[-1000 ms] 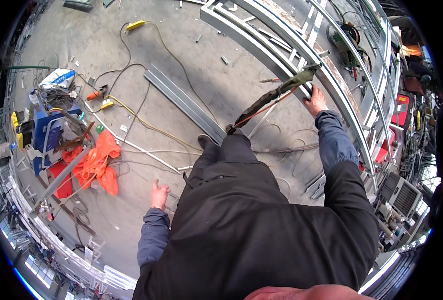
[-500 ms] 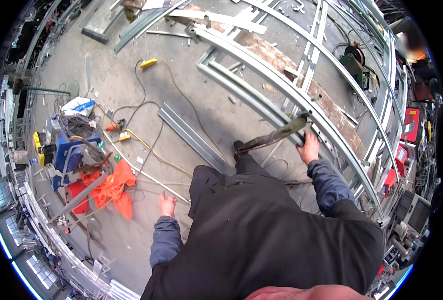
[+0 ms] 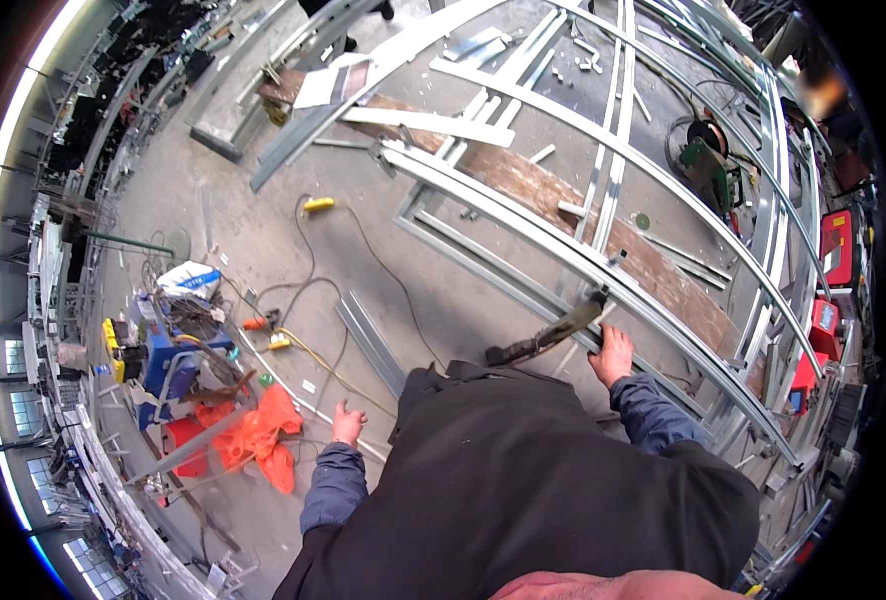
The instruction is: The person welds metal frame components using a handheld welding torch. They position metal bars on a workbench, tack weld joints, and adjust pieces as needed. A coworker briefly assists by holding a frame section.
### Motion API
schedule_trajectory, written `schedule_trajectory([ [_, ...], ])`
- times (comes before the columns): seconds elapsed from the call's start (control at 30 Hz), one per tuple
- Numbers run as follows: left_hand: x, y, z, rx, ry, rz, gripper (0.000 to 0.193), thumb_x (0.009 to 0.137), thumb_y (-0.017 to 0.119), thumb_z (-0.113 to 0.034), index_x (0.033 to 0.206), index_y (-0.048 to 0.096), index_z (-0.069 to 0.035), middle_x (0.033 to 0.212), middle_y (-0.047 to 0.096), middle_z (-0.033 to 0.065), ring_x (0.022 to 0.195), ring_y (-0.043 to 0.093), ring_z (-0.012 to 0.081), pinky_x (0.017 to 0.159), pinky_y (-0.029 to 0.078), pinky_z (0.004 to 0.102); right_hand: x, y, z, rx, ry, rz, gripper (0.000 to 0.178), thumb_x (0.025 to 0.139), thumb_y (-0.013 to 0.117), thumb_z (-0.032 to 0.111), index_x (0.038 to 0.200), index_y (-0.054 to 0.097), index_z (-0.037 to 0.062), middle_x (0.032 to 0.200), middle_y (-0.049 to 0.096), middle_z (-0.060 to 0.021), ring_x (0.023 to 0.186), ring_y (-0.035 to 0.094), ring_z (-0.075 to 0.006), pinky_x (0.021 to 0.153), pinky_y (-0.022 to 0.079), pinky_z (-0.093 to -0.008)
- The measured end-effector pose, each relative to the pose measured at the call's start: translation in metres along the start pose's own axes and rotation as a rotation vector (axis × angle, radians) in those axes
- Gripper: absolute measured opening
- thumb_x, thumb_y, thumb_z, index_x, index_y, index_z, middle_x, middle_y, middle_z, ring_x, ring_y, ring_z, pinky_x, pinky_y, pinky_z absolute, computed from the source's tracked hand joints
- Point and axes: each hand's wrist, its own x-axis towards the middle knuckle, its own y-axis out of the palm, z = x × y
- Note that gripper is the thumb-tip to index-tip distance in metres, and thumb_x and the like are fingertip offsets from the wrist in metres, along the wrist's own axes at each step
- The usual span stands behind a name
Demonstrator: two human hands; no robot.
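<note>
My right hand [image 3: 615, 356] is at the near side of a galvanised metal frame [image 3: 503, 265], its fingers closed over the lower rail. Just left of it, a dark olive, cloth-wrapped length [image 3: 548, 333] leans against the same rail, its far end near a small upright bracket. What it is, I cannot make out. Low over the floor on the left hangs my left hand [image 3: 347, 424], holding nothing, with its fingers loosely bent and apart. A grey metal channel [image 3: 371, 343] lies between my hands, its near end hidden by my dark clothing.
To the left are a blue machine [image 3: 171, 365], an orange cloth [image 3: 263, 436] and a red box [image 3: 185, 446]. Cables with a yellow connector [image 3: 318, 205] trail over the floor. Beyond the frame stand a green machine [image 3: 705, 165] and long curved rails; red machines [image 3: 837, 250] are at right.
The view has tipped upward, showing more at the far side, so floor objects appear lower. My right hand stays at the rail. My left hand still hangs free.
</note>
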Motion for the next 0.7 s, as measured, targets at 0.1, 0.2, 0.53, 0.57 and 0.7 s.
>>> schedule_trajectory([
  [0.1,0.023,0.027,-0.039,0.026,0.085,0.081,0.087,0.093,0.067,0.0,0.173,0.031,0.001,0.103,0.075,0.0149,0.081,0.07,0.0186,0.074,0.057,0.0317,-0.002,0.001,0.0,0.047,0.028,0.013,0.08,0.074,0.087,0.017,0.148,0.059,0.0107,0.133,0.065,-0.0144,0.128,0.06,-0.0402,0.114,0.046,-0.0541],
  [0.2,0.038,0.046,-0.075,0.046,0.15,0.202,0.084,0.095,0.063,-0.002,0.173,0.032,0.0,0.108,0.077,0.0164,0.088,0.074,0.021,0.086,0.06,0.034,0.0,0.009,-0.001,0.033,0.067,0.014,0.086,0.069,0.091,0.016,0.149,0.059,0.0101,0.136,0.066,-0.0135,0.129,0.059,-0.0394,0.116,0.046,-0.0524],
  [0.53,0.129,-0.034,-0.149,0.2,0.142,0.41,0.067,0.103,0.056,-0.019,0.166,0.047,-0.001,0.111,0.078,0.0126,0.09,0.073,0.0198,0.081,0.057,0.0339,-0.003,0.018,0.034,-0.248,0.21,-0.173,0.064,0.083,0.085,0.022,0.143,0.066,0.0116,0.135,0.069,-0.014,0.131,0.061,-0.0378,0.12,0.039,-0.0609],
  [0.57,0.14,-0.044,-0.159,0.236,0.054,0.405,0.064,0.106,0.056,-0.023,0.165,0.05,-0.001,0.109,0.077,0.0118,0.087,0.072,0.0189,0.078,0.056,0.0333,0.004,0.024,0.04,-0.229,0.314,-0.219,0.041,0.088,0.072,0.015,0.129,0.071,0.01,0.131,0.072,-0.0158,0.126,0.064,-0.0392,0.116,0.042,-0.0586],
  [0.7,0.182,-0.091,-0.18,0.47,0.028,0.458,0.072,0.118,0.036,-0.059,0.157,0.062,-0.003,0.112,0.074,0.0094,0.088,0.069,0.0154,0.071,0.051,0.0308,0.017,0.045,0.052,-0.245,0.486,-0.283,0.034,0.09,0.062,0.011,0.121,0.073,0.0081,0.122,0.075,-0.015,0.118,0.068,-0.039,0.104,0.051,-0.053],
])
